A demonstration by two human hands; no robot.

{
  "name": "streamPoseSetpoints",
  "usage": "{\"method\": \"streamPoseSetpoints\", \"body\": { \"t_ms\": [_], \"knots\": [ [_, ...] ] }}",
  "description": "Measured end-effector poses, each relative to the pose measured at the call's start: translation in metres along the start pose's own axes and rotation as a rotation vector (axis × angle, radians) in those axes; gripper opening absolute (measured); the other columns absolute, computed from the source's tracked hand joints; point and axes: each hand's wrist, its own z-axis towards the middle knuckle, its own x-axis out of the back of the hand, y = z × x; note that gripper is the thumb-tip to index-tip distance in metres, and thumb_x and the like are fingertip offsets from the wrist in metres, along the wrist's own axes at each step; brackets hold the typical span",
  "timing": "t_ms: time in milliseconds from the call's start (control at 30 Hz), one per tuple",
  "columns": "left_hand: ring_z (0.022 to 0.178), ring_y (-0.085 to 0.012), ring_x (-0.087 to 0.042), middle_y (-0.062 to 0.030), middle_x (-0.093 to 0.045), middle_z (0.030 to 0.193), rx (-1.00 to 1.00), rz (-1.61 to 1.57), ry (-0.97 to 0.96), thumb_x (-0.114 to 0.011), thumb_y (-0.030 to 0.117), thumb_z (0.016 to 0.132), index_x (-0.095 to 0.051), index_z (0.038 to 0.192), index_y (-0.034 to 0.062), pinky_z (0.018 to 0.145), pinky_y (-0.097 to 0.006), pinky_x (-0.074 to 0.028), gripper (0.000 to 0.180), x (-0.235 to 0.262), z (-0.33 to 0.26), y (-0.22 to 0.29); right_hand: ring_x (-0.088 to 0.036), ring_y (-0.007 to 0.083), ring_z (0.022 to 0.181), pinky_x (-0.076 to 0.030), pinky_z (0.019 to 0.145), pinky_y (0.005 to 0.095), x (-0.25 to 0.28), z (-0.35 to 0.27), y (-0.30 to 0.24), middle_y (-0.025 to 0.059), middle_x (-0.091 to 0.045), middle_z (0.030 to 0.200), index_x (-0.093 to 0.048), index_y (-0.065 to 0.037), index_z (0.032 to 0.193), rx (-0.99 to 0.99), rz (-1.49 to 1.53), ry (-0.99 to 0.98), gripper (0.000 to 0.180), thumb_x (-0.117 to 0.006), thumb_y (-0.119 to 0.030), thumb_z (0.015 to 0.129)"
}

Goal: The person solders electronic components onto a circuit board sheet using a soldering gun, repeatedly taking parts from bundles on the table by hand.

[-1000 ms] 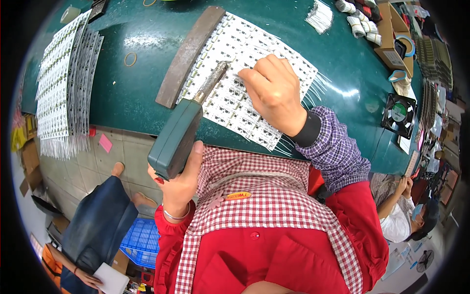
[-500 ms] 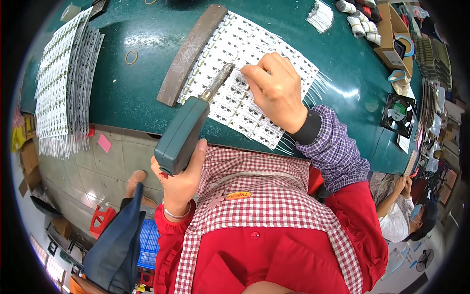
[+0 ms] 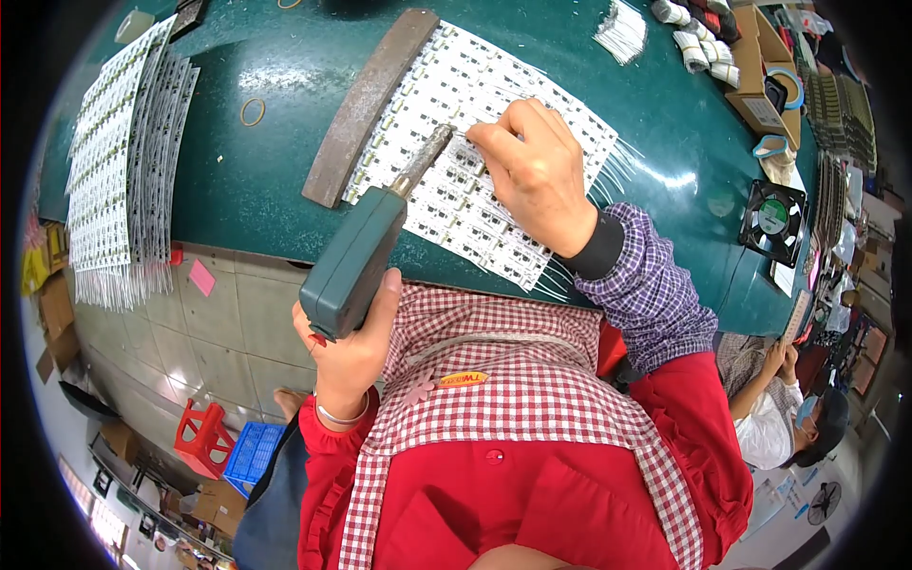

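Head view: the left hand (image 3: 347, 351) is gripping the butt of a green soldering gun (image 3: 356, 256), fingers wrapped shut around the body. The gun is hanging over the near edge of the green table (image 3: 256, 190); its long axis is running from lower left to upper right, with the metal tip (image 3: 427, 157) pointing up and right onto the white panel (image 3: 475, 161) of small boards. The right hand (image 3: 537, 171) is resting on the panel, fingertips pinched narrow just beside the tip; what it is pinching is too small to tell. The panel is lying flat beside a rusty bar (image 3: 366, 104), with thin wire leads (image 3: 617, 166) sticking out along its right edge.

Judgement: the gun is looking rigid and moderately heavy, best held by the plastic body, well away from the tip. The panel is looking thin, light and fragile, best steadied flat, clear of the leads.

More panels (image 3: 114, 161) are lying at the far left
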Motion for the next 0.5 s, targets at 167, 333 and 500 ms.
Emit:
{"method": "streamPoseSetpoints", "body": {
  "t_ms": [167, 333, 500],
  "knots": [
    [0.067, -0.0125, -0.063, -0.0055, -0.071, 0.085, 0.071, -0.253, 0.107, -0.082, 0.005, 0.080, -0.072, 0.096, -0.0018, 0.062, -0.028, -0.048, 0.020, -0.004, 0.001, 0.006, -0.054, 0.0239, 0.069, -0.044, 0.063, 0.0351, -0.001, -0.001, 0.000, 0.0055, -0.050, 0.074, -0.070, -0.007, 0.091, 0.000, 0.009, 0.004, 0.022, -0.076, 0.002, 0.072],
    [0.066, -0.0118, -0.065, -0.0068, -0.072, 0.083, 0.017, -0.179, 0.060, -0.081, 0.003, 0.079, -0.072, 0.094, -0.0020, 0.060, -0.028, -0.049, 0.018, -0.001, 0.004, 0.008, -0.054, 0.0239, 0.069, -0.044, 0.063, 0.0350, 0.000, -0.001, 0.000, 0.0056, -0.050, 0.074, -0.070, -0.008, 0.091, -0.011, 0.002, -0.010, 0.022, -0.076, 0.002, 0.072],
    [0.063, -0.0113, -0.062, -0.0052, -0.071, 0.081, 0.009, -0.180, 0.062, -0.081, 0.003, 0.078, -0.072, 0.091, 0.0004, 0.058, -0.027, -0.046, 0.016, -0.003, 0.006, 0.010, -0.054, 0.0240, 0.069, -0.044, 0.062, 0.0350, 0.000, -0.002, 0.000, 0.0057, -0.050, 0.074, -0.070, -0.008, 0.091, -0.010, -0.008, -0.015, 0.022, -0.076, 0.002, 0.072]
  ]
}}
